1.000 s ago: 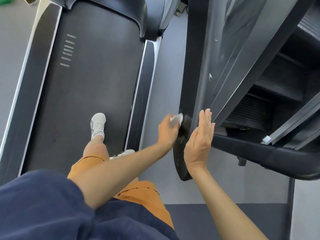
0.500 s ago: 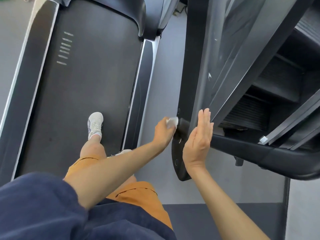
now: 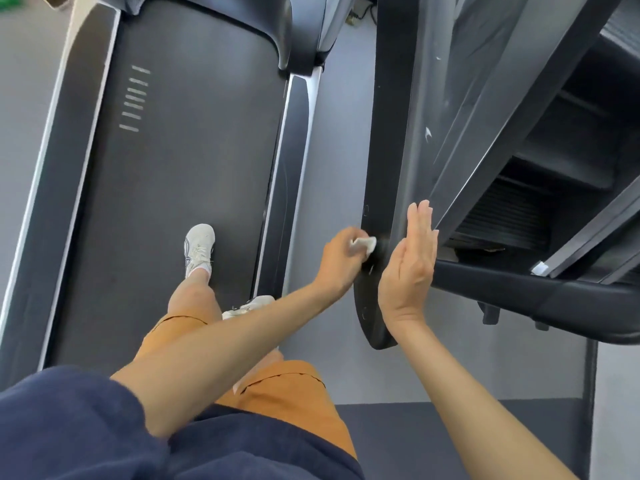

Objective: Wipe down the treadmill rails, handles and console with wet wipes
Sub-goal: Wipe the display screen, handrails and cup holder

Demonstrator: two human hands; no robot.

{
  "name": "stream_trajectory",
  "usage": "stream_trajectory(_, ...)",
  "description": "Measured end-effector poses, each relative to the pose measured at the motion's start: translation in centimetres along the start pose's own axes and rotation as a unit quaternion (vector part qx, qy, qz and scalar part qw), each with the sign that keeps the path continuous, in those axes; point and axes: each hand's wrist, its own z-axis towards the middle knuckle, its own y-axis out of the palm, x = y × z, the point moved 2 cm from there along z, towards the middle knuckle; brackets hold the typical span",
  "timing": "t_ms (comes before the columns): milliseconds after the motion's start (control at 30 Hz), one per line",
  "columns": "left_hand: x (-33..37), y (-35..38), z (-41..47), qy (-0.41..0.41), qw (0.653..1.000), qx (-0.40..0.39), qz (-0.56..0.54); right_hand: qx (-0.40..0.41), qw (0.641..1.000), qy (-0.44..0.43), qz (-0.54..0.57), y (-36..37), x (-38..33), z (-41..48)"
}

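My left hand (image 3: 341, 259) grips a crumpled white wet wipe (image 3: 363, 244) and presses it against the outer left face of a black side rail (image 3: 381, 140) of the machine on the right. My right hand (image 3: 410, 268) lies flat, fingers straight and together, against the inner side of that same rail. The rail's rounded lower end (image 3: 375, 327) sits just below both hands. The dark treadmill belt (image 3: 180, 174) runs under my feet on the left, with its right foot rail (image 3: 294, 168) beside it.
A grey floor strip (image 3: 341, 140) separates the treadmill from the right-hand machine. Black steps and a thick black bar (image 3: 540, 292) lie right of my right hand. My white shoes (image 3: 199, 249) stand on the belt. The motor hood (image 3: 214, 15) is at the top.
The left hand with the wipe has shifted slightly left and down along the rail face. The right hand stays flat in the same place.
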Motion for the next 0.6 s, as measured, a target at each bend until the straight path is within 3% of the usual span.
stream_trajectory(133,-3.3,0.4,-2.9,-0.03,0.999,-0.026,0.028,-0.001,1.0,-0.004,0.001,0.0,0.0,0.0)
stream_trajectory(400,6.7,-0.7,6.7,0.038,0.997,0.064,-0.027,-0.001,0.993,0.04,0.108,-0.5,-0.2,0.1)
stream_trajectory(500,6.3,0.0,4.0,0.062,0.996,0.064,-0.032,0.058,0.991,0.063,0.106,-0.8,-0.5,-0.2)
stream_trajectory(600,1.9,0.4,-2.1,0.099,0.995,0.014,-0.012,0.095,0.982,0.135,0.087,-1.1,-0.8,-1.1)
